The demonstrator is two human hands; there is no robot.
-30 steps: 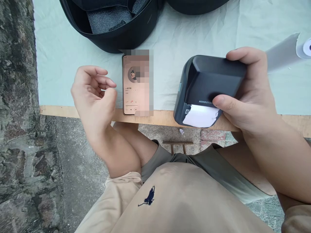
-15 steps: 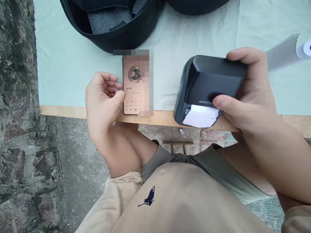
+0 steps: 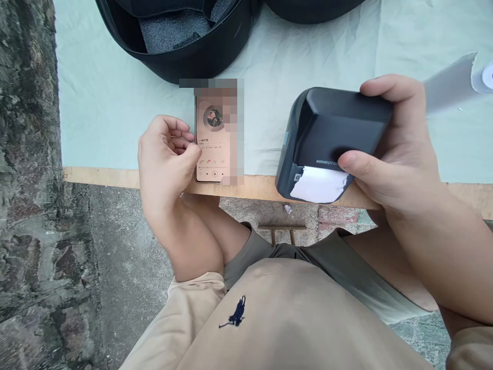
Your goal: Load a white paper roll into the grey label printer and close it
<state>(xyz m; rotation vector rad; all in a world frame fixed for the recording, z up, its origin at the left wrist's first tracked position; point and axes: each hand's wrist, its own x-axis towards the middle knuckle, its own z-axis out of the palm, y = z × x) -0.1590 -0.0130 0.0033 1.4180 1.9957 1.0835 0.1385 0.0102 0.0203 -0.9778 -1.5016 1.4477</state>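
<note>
My left hand (image 3: 165, 154) is half curled at the left edge of a smartphone (image 3: 213, 146). Its thumb tip meets the phone's edge and the other fingertips are just beside it, with a gap between thumb and fingers. The phone lies face up near the table's front edge, showing a music player with a pause icon; pixel blocks cover its top and right side. My right hand (image 3: 396, 139) grips a dark, handheld label printer (image 3: 339, 128) marked NIIMBOT, raised over the front edge. White torn-edged paper (image 3: 319, 184) shows at the printer's lower end.
A black zip case (image 3: 200, 61) lined with grey foam stands open behind the phone, beside another black rounded part (image 3: 311, 13). A roll of whitish sheet (image 3: 450, 85) lies at the right on the pale cloth (image 3: 127, 103). The wooden table edge (image 3: 103, 176) runs above my knees.
The player icon on the phone has turned from play to pause. My left hand has shifted slightly right. My right hand and the printer are almost unmoved.
</note>
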